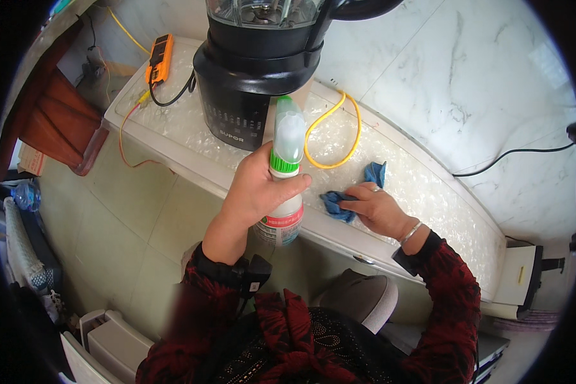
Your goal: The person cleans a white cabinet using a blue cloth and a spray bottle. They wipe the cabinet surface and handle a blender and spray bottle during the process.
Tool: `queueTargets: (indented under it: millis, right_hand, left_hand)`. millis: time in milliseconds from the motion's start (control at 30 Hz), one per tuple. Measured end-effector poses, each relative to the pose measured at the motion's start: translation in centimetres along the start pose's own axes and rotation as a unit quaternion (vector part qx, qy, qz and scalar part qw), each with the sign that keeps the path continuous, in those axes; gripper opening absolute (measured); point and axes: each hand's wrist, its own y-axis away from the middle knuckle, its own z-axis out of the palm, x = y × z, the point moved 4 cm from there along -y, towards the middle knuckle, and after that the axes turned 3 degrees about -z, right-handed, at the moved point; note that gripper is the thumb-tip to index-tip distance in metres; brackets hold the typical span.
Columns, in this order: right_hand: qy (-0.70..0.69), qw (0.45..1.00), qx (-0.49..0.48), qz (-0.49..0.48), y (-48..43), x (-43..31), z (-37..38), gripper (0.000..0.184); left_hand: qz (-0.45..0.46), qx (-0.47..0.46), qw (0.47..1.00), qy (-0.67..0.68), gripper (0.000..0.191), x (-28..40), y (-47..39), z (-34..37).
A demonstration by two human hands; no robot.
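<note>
My left hand (257, 185) grips a spray bottle (285, 206) around its neck, just below the green collar and clear trigger head. The bottle is held up in front of the cabinet's edge, its head overlapping the blender in view. On the pale, shell-patterned cabinet top (413, 192), my right hand (377, 209) pinches a crumpled blue cloth (338, 204) against the surface near the front edge. Part of the cloth sticks out beyond my fingers. Behind the bottle stands a black Supor blender (235, 105) with a clear jug, whose top is cut off.
A yellow cable (357, 129) loops beside the blender. An orange power strip (159, 60) with cords lies at the cabinet's left end. Marbled wall (461, 72) borders the back. Below are a grey upholstered seat (360, 297) and, leftward, brown wooden furniture (62, 115).
</note>
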Motion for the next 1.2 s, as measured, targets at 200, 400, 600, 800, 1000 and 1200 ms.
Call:
queueTargets:
  millis: [200,400,600,800,1000,1200]
  right_hand:
    - [0.057,0.992,0.066,0.090,-1.8,2.3,-1.7,0.040]
    - [0.058,0.991,-0.078,0.096,-5.2,3.9,-2.0,0.029]
    - [0.137,0.949,-0.163,0.231,1.1,9.5,-5.3,0.020]
    - [0.168,0.920,0.006,0.353,1.7,11.5,-10.0,0.027]
    - [0.164,0.956,0.129,0.207,-10.5,11.7,-9.8,0.049]
    - [0.218,0.963,-0.013,0.157,-21.7,15.4,-2.5,0.041]
  left_hand:
    - [-0.028,0.000,0.999,0.031,0.035,0.2,0.2,-0.2]
    - [-0.018,0.003,1.000,0.012,0.033,0.3,0.0,-0.1]
    - [-0.043,-0.002,0.998,-0.045,0.036,0.1,-0.1,-0.4]
    - [-0.028,-0.003,1.000,0.015,0.031,0.8,0.2,-0.4]
    - [-0.013,-0.043,0.999,-0.006,0.032,1.2,0.7,-0.2]
    - [-0.038,-0.033,0.998,-0.023,0.032,1.1,0.8,-0.9]
